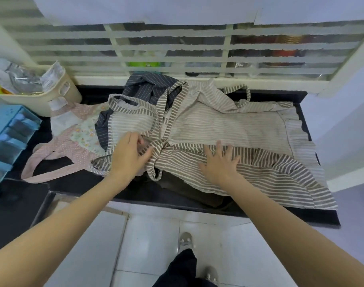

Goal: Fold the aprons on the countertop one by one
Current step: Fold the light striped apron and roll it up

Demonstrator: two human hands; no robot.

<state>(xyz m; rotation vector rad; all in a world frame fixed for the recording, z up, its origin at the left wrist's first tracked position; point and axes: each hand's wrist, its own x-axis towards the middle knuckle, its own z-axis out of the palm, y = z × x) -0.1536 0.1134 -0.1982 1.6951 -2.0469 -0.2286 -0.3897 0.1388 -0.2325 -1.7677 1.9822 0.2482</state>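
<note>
I see even, soft daylight through the window [177, 48], faint shadows, no glare; the edges bow strongly and everything looks slightly soft.

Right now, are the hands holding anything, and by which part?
The left hand grips the striped apron where its straps bunch at the waist. The right hand only presses flat on its cloth.

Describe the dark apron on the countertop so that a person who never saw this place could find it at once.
Start from the black countertop below the barred window. At its far edge, left of the middle, the dark apron lies crumpled, partly under the beige striped apron. Only this one is navy-grey with thin pale pinstripes; the beige one has broad stripes, and the pink apron at the left is dotted.
</note>
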